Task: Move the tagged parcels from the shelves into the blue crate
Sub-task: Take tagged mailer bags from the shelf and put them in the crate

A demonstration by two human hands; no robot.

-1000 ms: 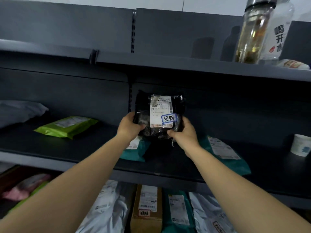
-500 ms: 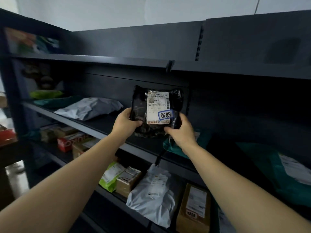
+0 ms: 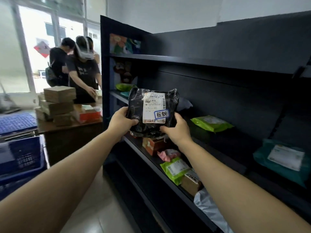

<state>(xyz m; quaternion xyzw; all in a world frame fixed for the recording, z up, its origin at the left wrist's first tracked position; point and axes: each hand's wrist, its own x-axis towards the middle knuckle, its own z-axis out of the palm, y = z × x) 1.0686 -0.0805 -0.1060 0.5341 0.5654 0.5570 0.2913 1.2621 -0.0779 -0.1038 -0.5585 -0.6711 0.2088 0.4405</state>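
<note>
Parcel [image 3: 152,113] was clasped by its lower corners in left hand [image 3: 122,121] and right hand [image 3: 178,130], tag [image 3: 161,114] faced outward, likely for checking, blue crate [image 3: 25,153] sighted at nine o'clock.

**Obscured and cut-off items**

- Black parcel [image 3: 151,111]: lower corners covered by the left hand [image 3: 122,121] and right hand [image 3: 178,130]. The fingers behind it are unseen, and the label's fine print is too small to read.
- Grey parcel [image 3: 184,104]: mostly hidden behind the black parcel.
- Blue crate [image 3: 21,153]: cut by the left edge.
- White mailer [image 3: 208,209]: partly behind the right forearm, cut by the bottom edge.
- Top-shelf items [image 3: 124,43]: blurred, unidentifiable.
</note>
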